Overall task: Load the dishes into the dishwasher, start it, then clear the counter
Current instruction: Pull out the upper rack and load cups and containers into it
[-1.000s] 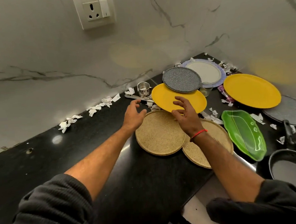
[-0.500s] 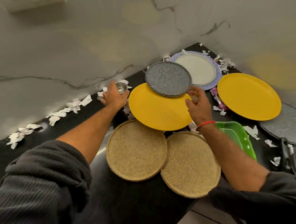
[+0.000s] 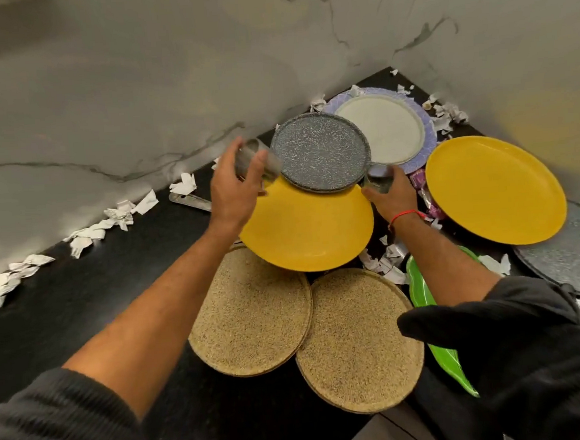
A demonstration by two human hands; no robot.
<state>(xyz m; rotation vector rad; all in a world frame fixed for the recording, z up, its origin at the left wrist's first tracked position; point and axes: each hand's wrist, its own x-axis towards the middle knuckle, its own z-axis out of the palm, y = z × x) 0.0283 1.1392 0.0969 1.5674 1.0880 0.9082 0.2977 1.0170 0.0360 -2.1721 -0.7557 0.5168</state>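
**Two cups lifted from a crowded black counter**

Black counter meets a marbled grey wall, strewn with paper scraps. The left hand has fingers and thumb curled round a small steel cup, raised and tilted; its contents cannot be seen. The right hand grips a clear glass, fingers wrapped on it. Between the two hands a speckled grey plate overlaps a yellow plate. Nearer than the fingers lie two woven mats. Beyond the right fingers sits a white plate with a purple rim; to their right a second yellow plate and a green dish. No writing is readable.
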